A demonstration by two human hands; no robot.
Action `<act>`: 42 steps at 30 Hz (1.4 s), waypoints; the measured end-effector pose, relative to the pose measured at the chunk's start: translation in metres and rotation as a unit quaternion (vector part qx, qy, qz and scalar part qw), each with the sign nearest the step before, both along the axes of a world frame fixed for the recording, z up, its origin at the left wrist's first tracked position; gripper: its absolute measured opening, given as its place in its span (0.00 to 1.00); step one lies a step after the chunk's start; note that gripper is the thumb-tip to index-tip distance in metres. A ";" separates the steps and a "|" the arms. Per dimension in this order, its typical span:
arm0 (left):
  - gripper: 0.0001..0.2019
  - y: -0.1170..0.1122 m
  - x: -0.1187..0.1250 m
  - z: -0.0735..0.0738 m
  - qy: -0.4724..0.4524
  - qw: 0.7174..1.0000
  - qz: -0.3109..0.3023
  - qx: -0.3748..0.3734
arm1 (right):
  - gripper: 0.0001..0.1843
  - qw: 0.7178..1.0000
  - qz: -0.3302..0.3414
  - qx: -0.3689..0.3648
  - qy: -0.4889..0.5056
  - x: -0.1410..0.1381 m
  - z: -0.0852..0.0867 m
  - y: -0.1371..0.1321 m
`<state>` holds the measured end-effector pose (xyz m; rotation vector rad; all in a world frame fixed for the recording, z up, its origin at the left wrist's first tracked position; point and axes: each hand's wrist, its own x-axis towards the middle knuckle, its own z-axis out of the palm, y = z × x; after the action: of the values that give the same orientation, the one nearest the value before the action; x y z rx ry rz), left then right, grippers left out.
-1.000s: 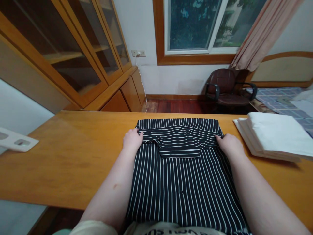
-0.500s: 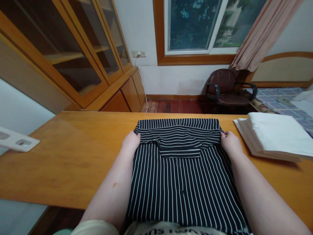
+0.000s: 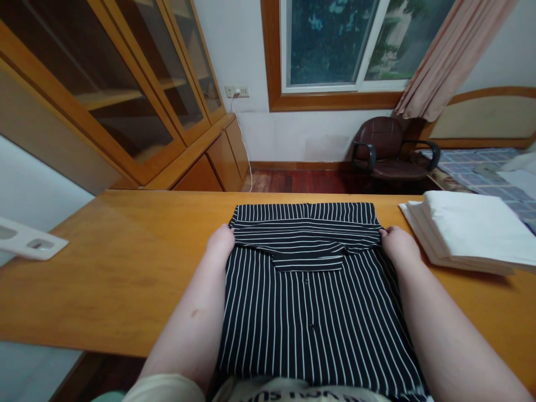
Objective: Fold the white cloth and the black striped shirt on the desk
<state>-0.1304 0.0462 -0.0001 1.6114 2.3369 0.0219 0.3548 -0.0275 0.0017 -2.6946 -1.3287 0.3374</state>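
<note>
A black shirt with white stripes (image 3: 310,312) lies partly folded on the wooden table (image 3: 125,268), its buttoned front facing up. The upper part is turned down over the body, with the collar band toward me. My left hand (image 3: 221,241) pinches the left end of the folded part. At the right end, my right hand (image 3: 397,245) grips the same fold between thumb and fingers. The cloth is stretched between both hands. The shirt's lower end reaches the table's near side, against my body.
A stack of folded white cloth or sheets (image 3: 469,229) rests on the table to the right. At the left edge is a white object with slots (image 3: 33,240). Beyond the table stand a glass-door cabinet (image 3: 180,134), a brown armchair (image 3: 385,148) and a bed (image 3: 464,170).
Both hands have moved slightly outward, drawing the folded part tighter. Wrinkles across the fold, mostly on its left side, have smoothed out.
</note>
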 end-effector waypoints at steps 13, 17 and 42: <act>0.14 -0.001 -0.004 0.003 0.004 1.000 0.023 0.009 | 0.21 1.000 0.000 0.006 -0.025 0.003 0.002 -0.003; 0.16 -0.005 -0.003 0.007 0.005 1.000 0.030 0.006 | 0.21 1.000 -0.005 -0.022 -0.021 0.003 0.002 -0.002; 0.36 -0.012 0.035 -0.006 -0.002 0.957 -0.289 0.019 | 0.37 0.952 0.303 0.019 -0.038 -0.031 -0.022 0.000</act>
<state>-0.0951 0.0346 -0.0065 2.2439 1.7825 -0.0581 0.3239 -0.0279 -0.0206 -2.2214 -2.1410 0.2522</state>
